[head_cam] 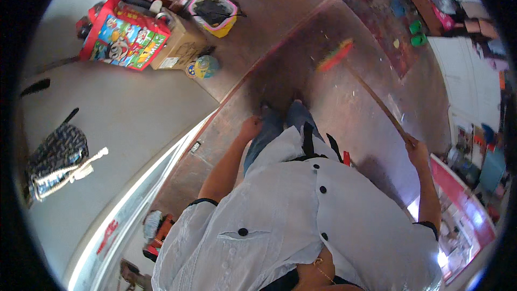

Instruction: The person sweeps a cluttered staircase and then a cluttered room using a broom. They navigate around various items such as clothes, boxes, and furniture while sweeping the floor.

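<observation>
My right hand (416,149) grips the upper end of a wooden broom handle (377,101), out to the right of my body. The handle slants away to a broom head with red and yellow-green bristles (336,55), blurred against the reddish-brown floor (282,60) ahead of my feet. My left hand (250,127) hangs beside my left thigh with its fingers curled, and nothing shows in it. A few pale bits of litter (354,93) lie on the floor near the broom.
On the left, a cardboard box (181,42), a red printed bag (125,42) and a globe-patterned ball (207,66) stand together near a lined waste bin (214,12). Green slippers (418,34) and a dark patterned mat (381,20) lie at the right. A dark patterned bag (60,149) hangs on the left.
</observation>
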### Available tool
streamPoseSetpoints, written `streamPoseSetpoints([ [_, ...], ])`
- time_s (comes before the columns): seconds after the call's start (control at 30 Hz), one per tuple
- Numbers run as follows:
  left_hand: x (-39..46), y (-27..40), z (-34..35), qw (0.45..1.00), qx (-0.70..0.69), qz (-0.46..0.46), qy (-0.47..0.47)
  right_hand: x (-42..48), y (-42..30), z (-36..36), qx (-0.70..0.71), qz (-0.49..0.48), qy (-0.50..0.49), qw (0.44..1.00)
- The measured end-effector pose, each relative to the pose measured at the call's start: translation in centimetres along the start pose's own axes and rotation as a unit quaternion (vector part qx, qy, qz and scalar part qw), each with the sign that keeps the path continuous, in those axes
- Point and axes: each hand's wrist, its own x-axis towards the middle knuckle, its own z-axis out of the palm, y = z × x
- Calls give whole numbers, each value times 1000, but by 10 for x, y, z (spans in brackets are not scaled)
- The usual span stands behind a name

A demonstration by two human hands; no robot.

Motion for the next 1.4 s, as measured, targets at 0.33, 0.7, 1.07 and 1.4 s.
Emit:
streamPoseSetpoints([
  [0.33,-27,-16,-12,998,-57,-30,-27,65,-110,175,-29,-100,-111,988],
  [0.7,-28,44,56,999,-51,-8,-7,100,152,101,-96,40,-23,994],
  [1.07,15,128,113,999,-45,-1,-30,84,138,60,-3,-138,-83,987],
  [1.4,-53,113,107,995,53,-80,-1,178,-105,207,-140,-328,-109,928],
])
